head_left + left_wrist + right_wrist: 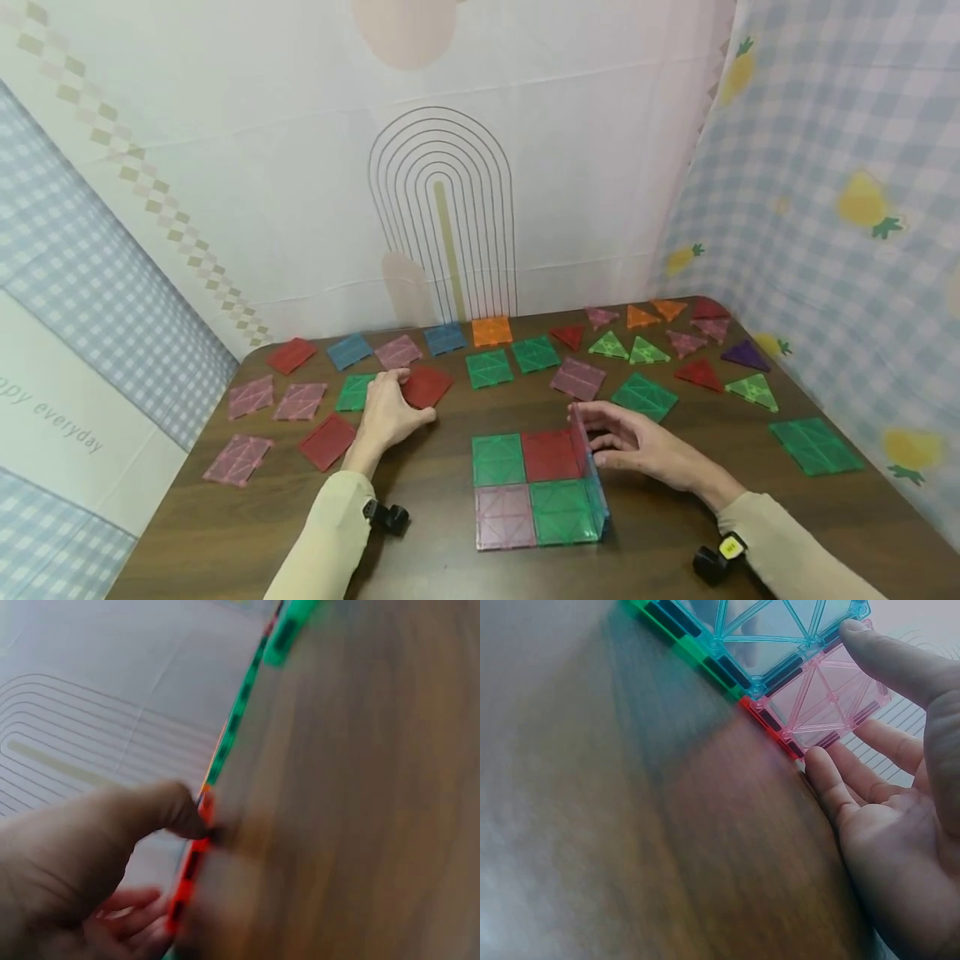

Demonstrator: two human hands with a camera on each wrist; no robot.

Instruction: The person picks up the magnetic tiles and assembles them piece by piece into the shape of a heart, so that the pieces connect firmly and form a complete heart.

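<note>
My left hand (390,412) is over a red square magnetic tile (438,386) lying on the table; thumb and fingers grip its edges. The left wrist view shows that red tile (187,881) edge-on beside the thumb. Front and centre, a flat two-by-two base joins green (497,460), red (549,456), pink (505,517) and green (562,512) squares. Along its right side stand an upright pink tile (829,697) and an upright blue tile (769,634). My right hand (637,446) holds the pink one, thumb near the blue tile's corner and fingertips at the far edge.
Loose pink, red, blue and green squares lie at the left and back. An orange square (491,331) sits near the back edge. Several triangles, including a purple one (746,355), are at the back right. A green square (816,445) lies far right. Patterned cloth (315,208) hangs behind the table.
</note>
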